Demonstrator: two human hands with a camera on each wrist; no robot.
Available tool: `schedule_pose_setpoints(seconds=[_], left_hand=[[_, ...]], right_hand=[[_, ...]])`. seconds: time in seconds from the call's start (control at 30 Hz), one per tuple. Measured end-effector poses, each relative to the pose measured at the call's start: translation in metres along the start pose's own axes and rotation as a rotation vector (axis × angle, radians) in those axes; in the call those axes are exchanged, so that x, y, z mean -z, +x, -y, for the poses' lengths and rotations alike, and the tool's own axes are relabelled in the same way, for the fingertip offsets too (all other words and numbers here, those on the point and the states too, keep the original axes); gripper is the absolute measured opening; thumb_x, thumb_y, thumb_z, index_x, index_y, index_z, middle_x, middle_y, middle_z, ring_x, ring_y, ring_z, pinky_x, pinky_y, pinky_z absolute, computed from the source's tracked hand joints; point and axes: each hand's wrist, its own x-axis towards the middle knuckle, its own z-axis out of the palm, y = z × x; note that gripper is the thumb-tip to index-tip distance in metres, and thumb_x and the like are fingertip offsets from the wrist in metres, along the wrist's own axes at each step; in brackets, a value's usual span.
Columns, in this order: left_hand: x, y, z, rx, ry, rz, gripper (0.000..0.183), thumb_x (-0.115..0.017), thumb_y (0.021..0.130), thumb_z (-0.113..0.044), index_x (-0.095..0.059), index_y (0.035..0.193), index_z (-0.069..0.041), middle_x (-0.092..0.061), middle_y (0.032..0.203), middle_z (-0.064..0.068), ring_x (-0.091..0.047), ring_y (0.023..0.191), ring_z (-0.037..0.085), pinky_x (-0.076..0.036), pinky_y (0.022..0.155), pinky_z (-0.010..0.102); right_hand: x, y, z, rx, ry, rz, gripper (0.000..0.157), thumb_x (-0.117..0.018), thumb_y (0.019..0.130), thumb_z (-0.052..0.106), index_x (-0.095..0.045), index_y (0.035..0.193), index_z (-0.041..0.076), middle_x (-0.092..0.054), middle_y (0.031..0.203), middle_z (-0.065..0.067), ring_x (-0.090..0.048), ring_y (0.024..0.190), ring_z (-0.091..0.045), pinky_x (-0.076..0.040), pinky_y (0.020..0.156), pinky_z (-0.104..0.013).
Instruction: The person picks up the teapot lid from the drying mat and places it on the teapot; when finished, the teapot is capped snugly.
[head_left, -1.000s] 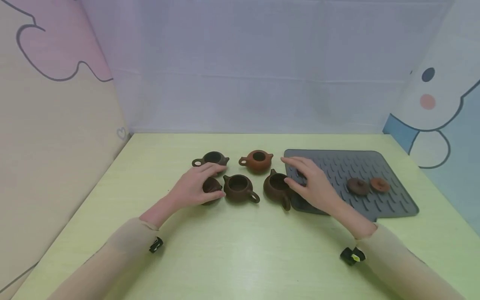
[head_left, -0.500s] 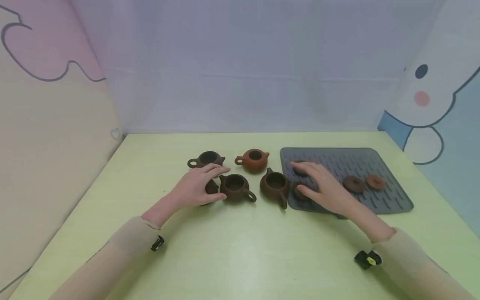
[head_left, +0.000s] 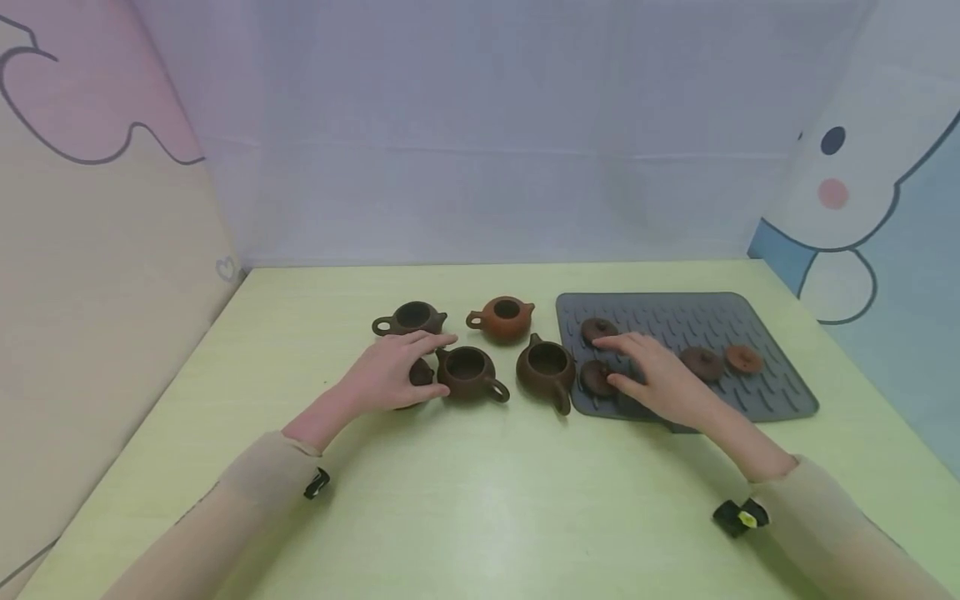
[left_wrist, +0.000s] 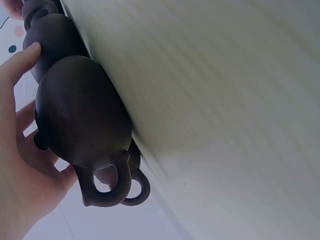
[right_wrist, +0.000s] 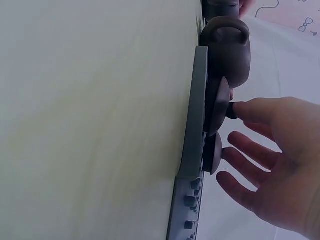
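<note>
My left hand point(head_left: 378, 379) arches over a dark, lidded teapot point(left_wrist: 82, 112), fingers spread; in the left wrist view its thumb reaches toward a neighbouring lidless teapot point(head_left: 467, 372). Whether the fingers touch the lidded pot is unclear. Over the left part of a grey ridged mat point(head_left: 686, 312), my right hand point(head_left: 660, 383) has its thumb and fingers apart. Its thumb tip is at the knob of a near dark lid point(head_left: 597, 379), touching or almost touching it. The index finger reaches close to a farther dark lid point(head_left: 600, 331).
Another brown lidless teapot point(head_left: 546, 369) stands against the mat's left edge. Behind are a dark lidless teapot point(head_left: 416, 317) and a reddish one point(head_left: 504, 319). A brown lid point(head_left: 702, 364) and a reddish lid point(head_left: 744, 359) lie farther right on the mat.
My right hand has drawn back to the right over the mat, uncovering the two dark lids and the teapot beside them. My left hand stays almost still as the head view shifts slightly.
</note>
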Motion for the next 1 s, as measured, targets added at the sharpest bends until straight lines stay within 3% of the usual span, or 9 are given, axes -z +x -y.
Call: schedule_pose_setpoints(seconds=[0.4,1.0], left_hand=[[-0.002,0.0031,0.0041,0.005,-0.044,0.013,0.06,-0.077,0.08,-0.049,-0.063,0.132,-0.022,-0.067,0.131,0.006,-0.065,0.117,0.027,-0.051,0.097,0.053],[0.0007,0.0036,0.0037,0.035,-0.108,0.062,0.063,-0.076,0.081,-0.048,-0.06,0.135,-0.02,-0.063,0.137,0.003,-0.061,0.124,0.027,-0.047,0.104,0.054]], right_hand=[[-0.0009,-0.0004,-0.0031,-0.036,0.01,-0.024,0.025,-0.07,0.09,0.009,-0.068,0.115,0.012,-0.069,0.113,-0.008,-0.064,0.107,-0.03,-0.053,0.09,-0.05],[0.0005,-0.0016,-0.0019,-0.057,0.014,-0.044,0.021,-0.069,0.091,0.011,-0.069,0.112,0.014,-0.068,0.11,-0.007,-0.065,0.104,-0.029,-0.054,0.086,-0.049]])
